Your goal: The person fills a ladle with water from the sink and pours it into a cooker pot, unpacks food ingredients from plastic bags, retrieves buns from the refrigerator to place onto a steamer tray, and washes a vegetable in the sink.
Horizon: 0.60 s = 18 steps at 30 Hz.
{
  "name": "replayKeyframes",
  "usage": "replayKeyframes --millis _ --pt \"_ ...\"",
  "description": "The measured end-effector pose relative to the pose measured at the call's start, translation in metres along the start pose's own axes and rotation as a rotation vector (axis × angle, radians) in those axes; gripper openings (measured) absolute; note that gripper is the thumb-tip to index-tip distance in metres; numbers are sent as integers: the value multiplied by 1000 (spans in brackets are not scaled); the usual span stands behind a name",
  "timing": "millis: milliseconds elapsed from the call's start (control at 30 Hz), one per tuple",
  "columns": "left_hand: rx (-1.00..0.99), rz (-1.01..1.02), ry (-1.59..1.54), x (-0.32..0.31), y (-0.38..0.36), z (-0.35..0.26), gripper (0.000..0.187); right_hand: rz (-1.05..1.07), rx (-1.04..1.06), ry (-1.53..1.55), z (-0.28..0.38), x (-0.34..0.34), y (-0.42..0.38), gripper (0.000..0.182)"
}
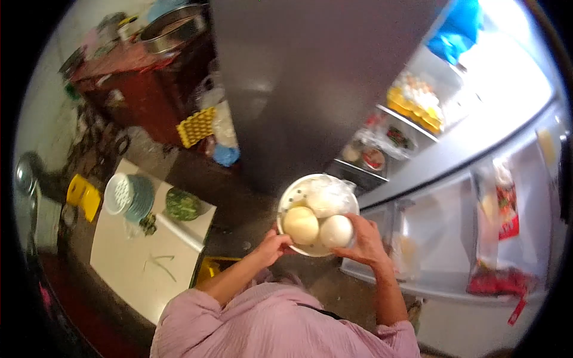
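A white round bowl with holes (289, 200) is held in front of my body, between both hands. In it lie a pale yellow round item (301, 225), a white round item (336, 231) and a bundle in clear plastic (328, 196). My left hand (275, 246) grips the bowl's lower left rim, its fingers partly hidden beneath. On the right side, my right hand (363, 241) is closed round the bowl's edge beside the white item, and its thumb and fingers lie close to that item.
An open fridge (477, 128) stands at the right, its door shelves (441, 238) holding packets. At the left, a pale table (128, 256) bears stacked baskets (138, 197) and a green bundle (182, 204). Behind it are a red cabinet (137, 95) and a yellow egg tray (196, 127).
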<state>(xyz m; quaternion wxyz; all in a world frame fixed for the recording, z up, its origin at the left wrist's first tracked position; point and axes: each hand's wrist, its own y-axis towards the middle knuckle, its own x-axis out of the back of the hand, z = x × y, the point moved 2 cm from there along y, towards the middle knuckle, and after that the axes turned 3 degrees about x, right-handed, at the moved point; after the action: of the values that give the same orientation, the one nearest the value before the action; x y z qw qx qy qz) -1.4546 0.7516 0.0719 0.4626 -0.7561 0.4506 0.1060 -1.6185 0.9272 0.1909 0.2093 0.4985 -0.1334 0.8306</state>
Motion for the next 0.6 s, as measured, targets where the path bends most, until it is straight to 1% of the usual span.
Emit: replayKeyframes --millis 67,100,200,233,267,333,367,467,500,600 --pt "56 -4 46 25 11 7 63 -56 -71 245 3 2 5 86" --pt "23 -9 19 27 5 3 63 -26 -129 527 -3 -6 9 89" --pt "-28 8 -26 25 -10 -7 62 -94 -154 1041 -5 -27 27 90" --pt "-33 9 -26 28 -15 -10 62 -81 -2 907 -11 -37 38 90" --pt "-40 6 -24 32 -20 -11 62 -24 21 862 -12 -47 46 89" --pt "-95 -31 -4 44 -21 -4 62 95 78 772 8 -64 70 87" --pt "-126 -52 4 50 -20 1 63 90 106 694 15 -71 79 85" --pt "-149 -205 76 88 -19 20 66 202 11 676 25 -90 105 81" --pt "-133 -217 63 96 -27 20 66 177 1 695 25 -100 113 72" --pt "-113 -253 -21 119 -47 24 70 39 -103 1090 29 -115 119 59"
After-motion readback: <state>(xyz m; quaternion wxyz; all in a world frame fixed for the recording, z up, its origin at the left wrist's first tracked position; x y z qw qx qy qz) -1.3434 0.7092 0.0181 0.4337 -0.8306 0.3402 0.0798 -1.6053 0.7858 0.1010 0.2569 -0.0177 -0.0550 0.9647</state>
